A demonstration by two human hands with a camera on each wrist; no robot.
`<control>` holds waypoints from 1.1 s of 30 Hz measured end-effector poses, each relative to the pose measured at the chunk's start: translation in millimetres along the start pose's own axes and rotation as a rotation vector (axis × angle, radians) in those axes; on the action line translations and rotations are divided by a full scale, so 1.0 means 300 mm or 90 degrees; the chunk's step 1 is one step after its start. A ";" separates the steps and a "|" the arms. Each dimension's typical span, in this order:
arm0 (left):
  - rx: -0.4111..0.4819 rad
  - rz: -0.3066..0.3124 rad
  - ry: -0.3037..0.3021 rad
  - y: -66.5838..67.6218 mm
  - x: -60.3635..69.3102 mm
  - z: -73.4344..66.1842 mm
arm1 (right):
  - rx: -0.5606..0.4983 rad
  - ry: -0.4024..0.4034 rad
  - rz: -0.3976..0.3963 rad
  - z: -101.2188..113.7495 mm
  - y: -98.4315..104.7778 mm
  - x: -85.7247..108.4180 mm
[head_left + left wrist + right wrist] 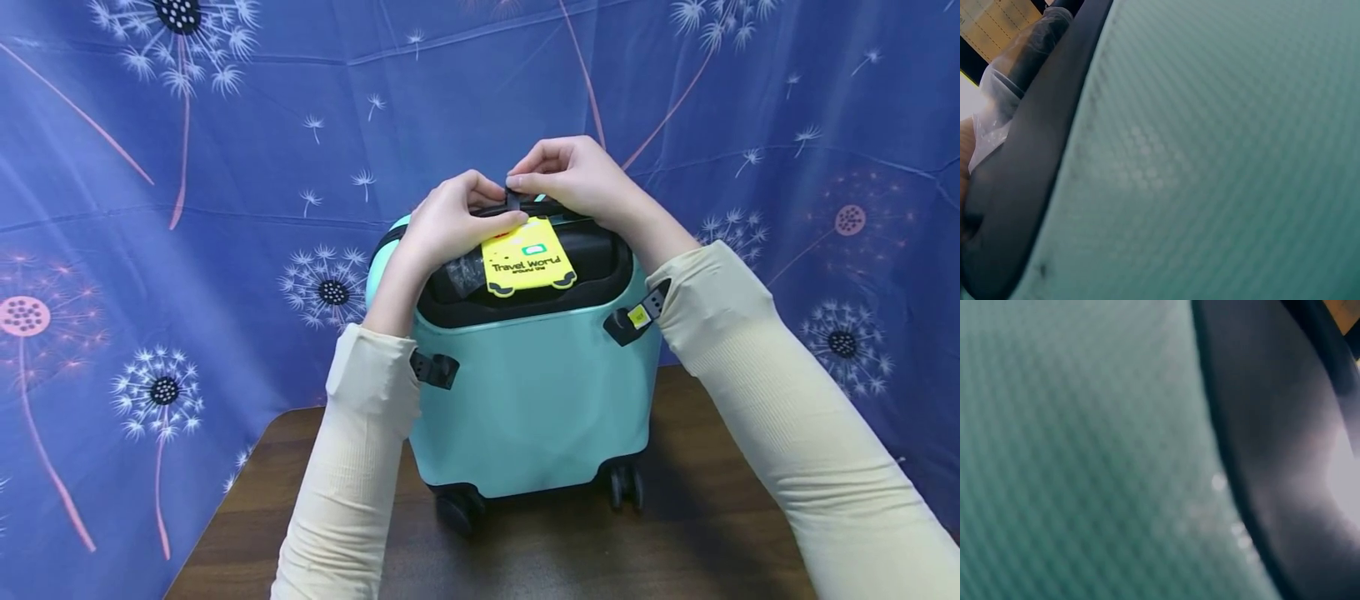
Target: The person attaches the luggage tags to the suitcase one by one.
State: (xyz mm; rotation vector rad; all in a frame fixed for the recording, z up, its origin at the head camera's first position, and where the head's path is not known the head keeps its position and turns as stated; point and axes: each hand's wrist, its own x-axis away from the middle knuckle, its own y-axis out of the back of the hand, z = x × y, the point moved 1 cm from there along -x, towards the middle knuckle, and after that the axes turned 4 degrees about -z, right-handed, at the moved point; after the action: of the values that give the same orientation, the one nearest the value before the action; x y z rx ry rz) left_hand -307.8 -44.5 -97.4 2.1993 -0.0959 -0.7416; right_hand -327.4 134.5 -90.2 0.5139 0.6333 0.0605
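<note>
A teal suitcase (536, 400) stands upright on its wheels. Against its black handle area lies a yellow luggage tag (527, 262) lettered "Travel World", with a short black strap (513, 200) at its top. My left hand (453, 217) pinches the strap low down, thumb in front by the tag's upper edge. From the other side my right hand (581, 179) pinches the strap's upper end between thumb and forefinger. Clear plastic wrap (1007, 87) covers part of the handle in the left wrist view. The right wrist view shows mostly blurred teal shell (1085, 456) and black trim (1260, 425).
Under the suitcase is a dark brown wooden table (570, 554). A blue cloth (450, 100) printed with dandelions hangs close behind it. Black wrist straps with small cameras sit on both cream sleeves (360, 433), near the suitcase's front.
</note>
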 end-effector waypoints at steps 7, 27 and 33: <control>0.031 0.000 0.002 0.015 -0.002 0.015 | -0.011 0.007 -0.002 0.011 -0.016 -0.009; 0.015 -0.292 -0.505 -0.106 0.257 0.103 | 0.053 -0.023 -0.011 -0.013 -0.031 -0.006; -0.087 -0.362 -0.455 -0.137 0.279 0.099 | 0.054 -0.023 -0.025 -0.001 -0.022 -0.013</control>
State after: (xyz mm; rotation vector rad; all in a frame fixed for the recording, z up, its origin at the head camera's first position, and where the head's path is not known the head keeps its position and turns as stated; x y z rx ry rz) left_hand -261.6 -61.4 -182.2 1.7361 0.2265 -1.7693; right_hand -331.4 128.0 -91.4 0.5833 0.6114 -0.0124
